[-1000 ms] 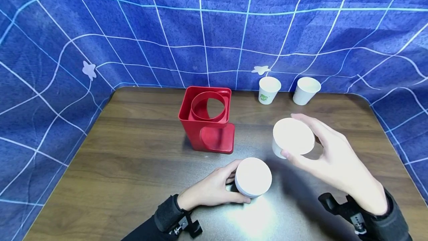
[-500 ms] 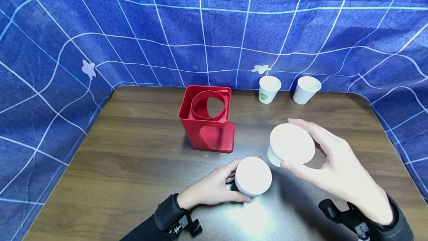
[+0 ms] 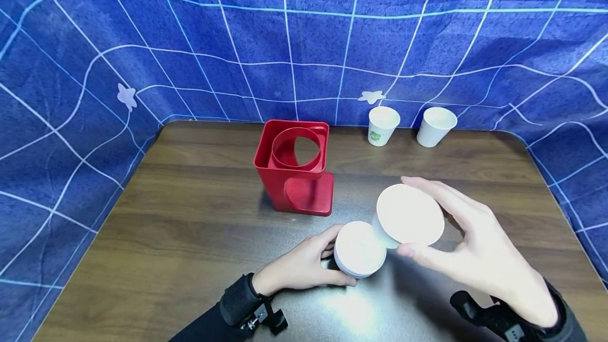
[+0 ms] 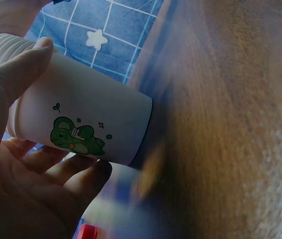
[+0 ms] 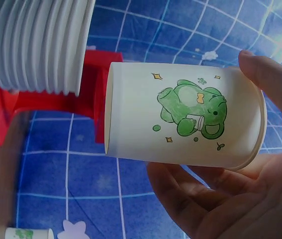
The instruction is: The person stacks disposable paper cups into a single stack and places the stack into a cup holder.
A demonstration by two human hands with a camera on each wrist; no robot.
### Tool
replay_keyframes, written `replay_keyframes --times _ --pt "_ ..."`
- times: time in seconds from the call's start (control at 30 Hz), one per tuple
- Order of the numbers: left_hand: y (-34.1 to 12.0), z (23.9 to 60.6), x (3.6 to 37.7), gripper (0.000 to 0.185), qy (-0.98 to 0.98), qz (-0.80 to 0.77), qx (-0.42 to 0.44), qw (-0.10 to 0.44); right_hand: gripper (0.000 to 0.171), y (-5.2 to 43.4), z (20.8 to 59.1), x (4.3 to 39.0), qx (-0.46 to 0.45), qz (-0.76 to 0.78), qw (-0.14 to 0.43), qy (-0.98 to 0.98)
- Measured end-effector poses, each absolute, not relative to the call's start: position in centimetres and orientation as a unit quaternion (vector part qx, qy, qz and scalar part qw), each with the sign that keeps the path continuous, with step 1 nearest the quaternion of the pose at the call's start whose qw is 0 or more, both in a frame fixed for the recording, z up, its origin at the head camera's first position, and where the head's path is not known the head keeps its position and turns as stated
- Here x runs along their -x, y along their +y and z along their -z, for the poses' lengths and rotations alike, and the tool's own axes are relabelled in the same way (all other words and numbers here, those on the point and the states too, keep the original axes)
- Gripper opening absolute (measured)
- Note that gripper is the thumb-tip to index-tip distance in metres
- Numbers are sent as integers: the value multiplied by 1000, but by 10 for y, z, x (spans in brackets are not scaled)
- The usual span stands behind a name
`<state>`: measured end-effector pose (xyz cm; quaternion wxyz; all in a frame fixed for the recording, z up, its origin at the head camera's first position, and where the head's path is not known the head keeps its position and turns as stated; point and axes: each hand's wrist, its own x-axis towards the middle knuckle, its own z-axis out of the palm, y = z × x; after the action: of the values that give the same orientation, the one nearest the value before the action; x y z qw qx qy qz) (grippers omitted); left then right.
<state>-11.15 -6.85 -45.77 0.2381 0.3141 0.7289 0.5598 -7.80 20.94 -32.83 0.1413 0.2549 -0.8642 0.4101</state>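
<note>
A stack of paper cups (image 3: 359, 249) is held on the counter (image 3: 199, 215) by the left hand (image 3: 299, 268), its grip curled round the outermost cup; a single cup (image 3: 409, 215), upside down, is held just above and beside it in the closed grip of the right hand (image 3: 475, 257); the cup's mouth should be centred over the stack's top, kept level, then lowered gently without squeezing.

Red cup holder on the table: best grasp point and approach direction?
Probably from above, gripping the square top rim of the red cup holder across its two opposite outer walls. It stands upright on the table, its flat sides suit a pinch, and its left side and top are clear. Avoid the front: the base plate juts out there, and the stack of cups in the left hand is close.
</note>
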Motion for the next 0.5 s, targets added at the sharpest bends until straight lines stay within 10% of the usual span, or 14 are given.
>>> replay_keyframes --times 0.5 --pt "-68 459 112 87 728 -561 -314 239 99 204 332 75 -283 -431 145 -844"
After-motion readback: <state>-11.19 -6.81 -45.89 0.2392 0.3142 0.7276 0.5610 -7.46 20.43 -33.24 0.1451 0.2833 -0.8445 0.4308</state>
